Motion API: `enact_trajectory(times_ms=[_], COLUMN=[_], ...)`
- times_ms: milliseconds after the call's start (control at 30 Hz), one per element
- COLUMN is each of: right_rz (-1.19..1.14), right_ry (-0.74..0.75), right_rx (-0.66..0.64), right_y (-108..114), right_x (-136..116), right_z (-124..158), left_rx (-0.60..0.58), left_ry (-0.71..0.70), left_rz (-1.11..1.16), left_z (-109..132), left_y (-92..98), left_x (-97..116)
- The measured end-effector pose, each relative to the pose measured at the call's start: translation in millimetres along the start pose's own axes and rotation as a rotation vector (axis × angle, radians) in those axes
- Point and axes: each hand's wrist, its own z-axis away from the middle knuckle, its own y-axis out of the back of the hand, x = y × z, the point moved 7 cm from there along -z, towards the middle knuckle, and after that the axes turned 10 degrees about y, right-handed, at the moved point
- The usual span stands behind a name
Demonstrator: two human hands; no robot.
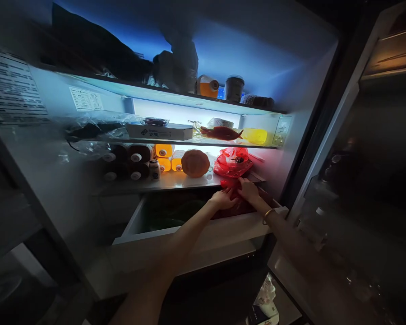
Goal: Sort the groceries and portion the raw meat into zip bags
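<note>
My left hand (223,199) and my right hand (248,190) are close together over the right side of a pulled-out fridge drawer (145,235). Between them is a dark red plastic bag (230,184), its thin film bunched up; the fingers of both hands are closed on it. Its lower part lies in the drawer, in shadow, and what it contains is hidden. Just behind my hands, a brighter red plastic bag (232,163) sits on the lowest shelf. Dark green items (176,211), too dim to name, fill the drawer's left part.
Several bottles with orange contents (164,150), dark bottles (135,158) and a round tan item (195,163) stand on the lowest shelf. Above are a flat box (159,132) and a yellow item (255,136). The open fridge door (325,180) is at right.
</note>
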Motion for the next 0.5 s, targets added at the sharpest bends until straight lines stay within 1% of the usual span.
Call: enact_trajectory(times_ms=[67,167,233,300,400,500], right_rz=[-0.021,-0.078,-0.098,-0.105,-0.127,-0.186], right_ry=[0.030,0.107,0.127,0.126,0.131,0.151], right_rx=[-0.033,-0.165,-0.232,-0.262,-0.276,-0.269], right_y=[-3,-12,-19,-27,-39,-46], right_x=[-2,-4,-3,-1,-2,-4], right_z=[0,-3,-7,-13,-28,-38], left_rx=[-0.036,-0.079,-0.099,-0.100,-0.060,0.050], left_ry=[0.017,0.008,0.009,0.031,0.086,0.118], left_rz=[0.031,0.079,0.100,0.095,0.046,0.000], left_z=[-3,-8,-11,-14,-13,-3], left_y=[0.2,-1.5,-3.6,-4.0,1.7,13.3], left_x=[-5,-13,-18,-21,-19,-13])
